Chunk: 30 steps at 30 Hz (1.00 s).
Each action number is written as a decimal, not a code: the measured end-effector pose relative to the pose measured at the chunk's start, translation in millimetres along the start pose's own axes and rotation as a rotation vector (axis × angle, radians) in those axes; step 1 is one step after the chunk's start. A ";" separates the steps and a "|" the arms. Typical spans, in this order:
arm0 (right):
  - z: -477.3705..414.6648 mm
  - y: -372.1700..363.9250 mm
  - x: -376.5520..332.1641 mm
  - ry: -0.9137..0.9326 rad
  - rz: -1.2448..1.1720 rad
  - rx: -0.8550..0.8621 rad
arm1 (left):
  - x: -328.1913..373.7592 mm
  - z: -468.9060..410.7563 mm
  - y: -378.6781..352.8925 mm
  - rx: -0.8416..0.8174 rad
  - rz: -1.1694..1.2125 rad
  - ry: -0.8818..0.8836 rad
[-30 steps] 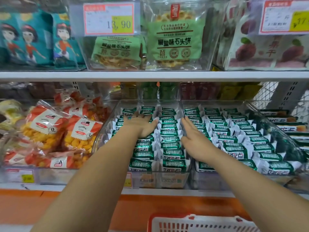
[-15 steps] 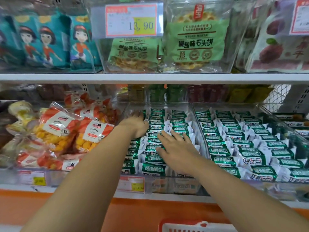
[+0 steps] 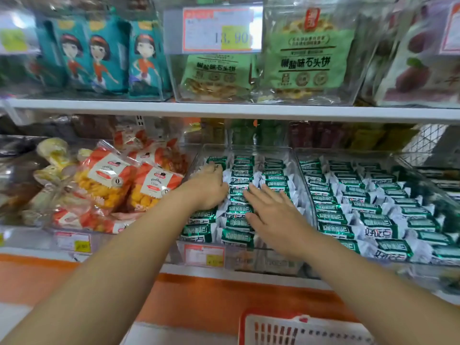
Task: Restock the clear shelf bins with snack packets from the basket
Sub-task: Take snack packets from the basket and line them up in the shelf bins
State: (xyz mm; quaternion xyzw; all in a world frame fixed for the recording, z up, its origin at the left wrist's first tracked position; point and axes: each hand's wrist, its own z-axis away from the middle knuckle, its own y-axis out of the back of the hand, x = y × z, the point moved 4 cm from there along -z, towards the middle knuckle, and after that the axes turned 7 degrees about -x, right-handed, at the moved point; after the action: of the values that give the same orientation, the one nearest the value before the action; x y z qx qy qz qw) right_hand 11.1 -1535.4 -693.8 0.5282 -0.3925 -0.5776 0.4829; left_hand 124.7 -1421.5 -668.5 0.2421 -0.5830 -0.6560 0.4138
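Note:
Two clear shelf bins sit side by side on the lower shelf, filled with rows of green-and-white snack packets (image 3: 240, 216). In the left bin (image 3: 300, 170), my left hand (image 3: 207, 189) rests on the left column of packets with its fingers bent down among them. My right hand (image 3: 271, 211) lies flat with straight fingers on the middle and right columns. The right bin (image 3: 398, 160) holds several neat rows of the same packets (image 3: 373, 220). The red-rimmed white basket (image 3: 293, 327) shows at the bottom edge, its contents hidden.
Orange-and-white snack bags (image 3: 149, 188) fill the bin to the left. The upper shelf (image 3: 224, 112) carries teal packets (image 3: 99, 58), green biscuit bags (image 3: 311, 61) and a price tag (image 3: 221, 29). An orange shelf front runs below the bins.
My right hand has slid left from the bin divider onto the middle columns of the left bin. My left hand has moved to the left column. The view has shifted left.

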 end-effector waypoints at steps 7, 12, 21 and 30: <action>40.6 -30.3 -35.0 0.054 0.161 -0.052 | 3.8 98.2 -57.4 0.021 -0.198 -0.026; 34.0 -34.2 -34.8 0.045 0.205 -0.069 | -5.5 102.8 -72.7 0.035 -0.319 0.010; 76.7 -6.5 -21.2 0.109 0.125 0.166 | 27.6 119.2 -57.8 0.165 -0.304 -0.027; 155.0 -0.5 128.1 -0.389 0.071 0.157 | 194.9 103.3 -73.8 0.211 -0.338 -0.339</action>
State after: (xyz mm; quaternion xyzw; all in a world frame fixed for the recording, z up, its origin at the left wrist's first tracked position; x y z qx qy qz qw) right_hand -139.2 -1668.7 -703.2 0.4285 -0.5407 -0.6190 0.3753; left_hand -82.6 -1525.6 -686.6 0.2643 -0.6606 -0.6825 0.1672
